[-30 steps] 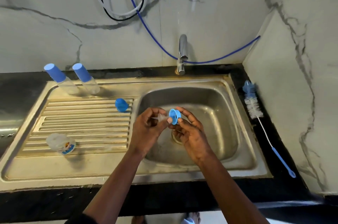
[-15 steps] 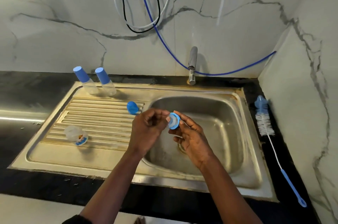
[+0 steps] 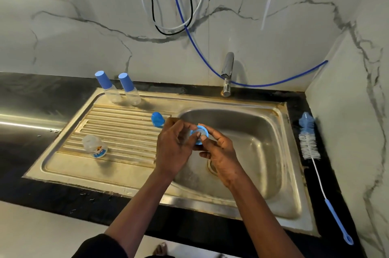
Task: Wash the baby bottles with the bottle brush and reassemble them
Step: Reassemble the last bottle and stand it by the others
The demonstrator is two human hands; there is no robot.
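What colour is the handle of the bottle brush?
Blue; the bottle brush handle shows best in the head view.

Head cam, close, looks fwd/down over sink [image 3: 134, 192] toward wall.

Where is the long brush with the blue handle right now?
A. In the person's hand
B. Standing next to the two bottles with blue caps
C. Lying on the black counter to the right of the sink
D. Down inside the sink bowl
C: the bottle brush lies flat on the black counter right of the sink, with no hand touching it.
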